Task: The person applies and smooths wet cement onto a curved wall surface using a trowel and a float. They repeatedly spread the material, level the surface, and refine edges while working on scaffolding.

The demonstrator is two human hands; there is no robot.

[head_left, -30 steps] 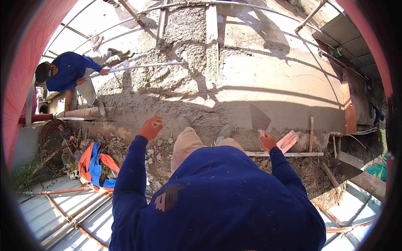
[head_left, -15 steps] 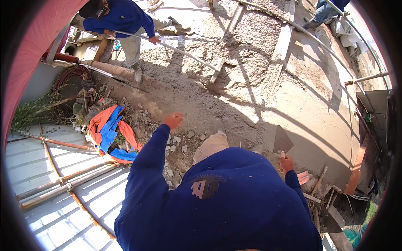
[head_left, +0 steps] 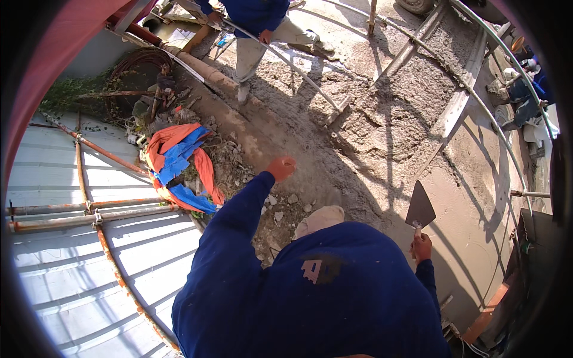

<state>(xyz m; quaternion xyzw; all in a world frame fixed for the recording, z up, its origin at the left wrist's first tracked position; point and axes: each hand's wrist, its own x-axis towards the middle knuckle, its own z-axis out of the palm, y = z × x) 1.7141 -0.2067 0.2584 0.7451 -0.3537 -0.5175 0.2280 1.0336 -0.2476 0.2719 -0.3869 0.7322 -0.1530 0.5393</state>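
Note:
My right hand [head_left: 421, 246] grips the handle of a pointing trowel [head_left: 421, 206], its triangular blade directed away from me over the smooth wet concrete [head_left: 462, 230]. Out to the left, my left hand [head_left: 282, 169] hangs in the air above the dirt-covered ledge. Its fingers are curled in, and nothing shows in them. Beyond both hands spreads rough, lumpy concrete [head_left: 382, 122]. A co-worker in a blue top [head_left: 253, 17] holds a long-handled spreading tool [head_left: 298, 70], its head resting in that rough concrete.
Orange and blue cloth [head_left: 178, 161] lies on rubble to my left, by rusty pipes [head_left: 113, 209] over a pale corrugated metal roof [head_left: 54, 250]. Long bent poles [head_left: 477, 95] cross the far right. A second person [head_left: 525, 98] is at the right edge.
My view has swung, so the cloth, pipes and co-worker sit farther right in it. The trowel blade has come up and points farther forward. My left hand's fingers look more curled.

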